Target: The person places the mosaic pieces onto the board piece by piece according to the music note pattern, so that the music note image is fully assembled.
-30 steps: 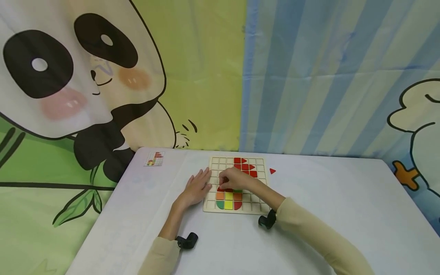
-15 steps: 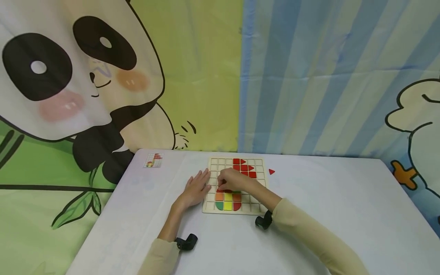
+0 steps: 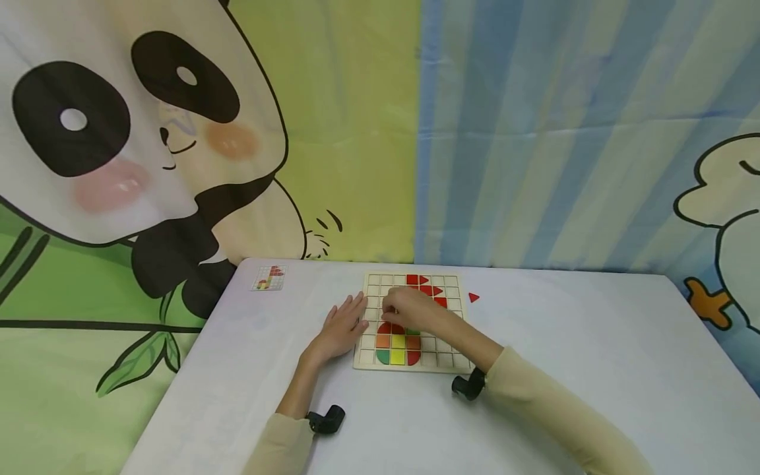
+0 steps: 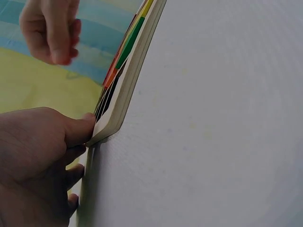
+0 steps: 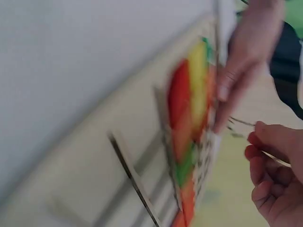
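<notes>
A wooden grid board (image 3: 441, 360) lies on the white table, partly filled with coloured tiles. Its lower block has a red rounded tile (image 3: 384, 328), an orange tile (image 3: 382, 341), a yellow tile (image 3: 398, 342) and several others. Red squares and triangles, including a red square (image 3: 441, 302), sit in the upper rows, partly behind the right hand. The left hand (image 3: 340, 330) rests at the board's left edge, fingers extended; its thumb touches the edge in the left wrist view. The right hand (image 3: 411, 309) is just above the board, fingers loosely curled, with no tile visible in them.
A loose red triangle tile (image 3: 474, 297) lies on the table right of the board. A small pattern card (image 3: 269, 278) lies at the table's far left corner. Behind the table hangs a printed curtain (image 3: 356, 132).
The right hand's fingers have lifted off the red rounded tile at the block's upper left, which now shows fully in its cell. The left hand stays at the board's edge.
</notes>
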`<control>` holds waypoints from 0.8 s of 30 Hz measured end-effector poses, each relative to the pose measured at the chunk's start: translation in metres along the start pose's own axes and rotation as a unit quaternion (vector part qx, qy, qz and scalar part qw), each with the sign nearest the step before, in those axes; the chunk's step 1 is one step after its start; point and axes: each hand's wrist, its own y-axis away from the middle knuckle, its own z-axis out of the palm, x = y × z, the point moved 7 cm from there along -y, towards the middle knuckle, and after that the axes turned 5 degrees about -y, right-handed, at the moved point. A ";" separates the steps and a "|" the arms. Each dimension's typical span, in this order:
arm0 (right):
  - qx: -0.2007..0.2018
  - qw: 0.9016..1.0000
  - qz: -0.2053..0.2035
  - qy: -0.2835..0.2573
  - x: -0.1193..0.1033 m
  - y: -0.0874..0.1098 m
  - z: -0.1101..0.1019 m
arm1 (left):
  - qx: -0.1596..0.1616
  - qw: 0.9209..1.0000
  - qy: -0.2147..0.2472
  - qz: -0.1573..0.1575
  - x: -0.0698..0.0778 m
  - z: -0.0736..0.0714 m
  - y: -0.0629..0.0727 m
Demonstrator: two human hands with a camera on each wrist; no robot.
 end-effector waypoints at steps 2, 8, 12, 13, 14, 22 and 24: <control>0.037 0.999 -0.002 -0.013 0.006 0.011 -0.022 | 0.003 1.000 0.003 0.004 0.002 0.000 0.000; 0.073 0.996 0.040 -0.016 0.058 0.054 -0.061 | 0.006 1.000 0.004 -0.006 0.004 0.002 0.001; 0.082 0.992 0.090 -0.017 0.113 0.083 -0.067 | 0.000 1.000 0.005 -0.014 0.002 0.005 0.000; 0.085 0.991 0.104 -0.019 0.128 0.089 -0.068 | 0.000 1.000 0.006 -0.015 0.001 0.005 0.000; 0.088 0.989 0.118 -0.022 0.143 0.095 -0.070 | 0.002 1.000 0.004 -0.015 0.001 0.006 0.000; 0.162 0.959 0.218 -0.078 0.222 0.132 -0.088 | 0.002 1.000 0.003 -0.011 0.000 0.006 -0.001; 0.159 0.961 0.209 -0.085 0.223 0.133 -0.087 | 0.004 1.000 0.006 -0.011 0.001 0.006 -0.001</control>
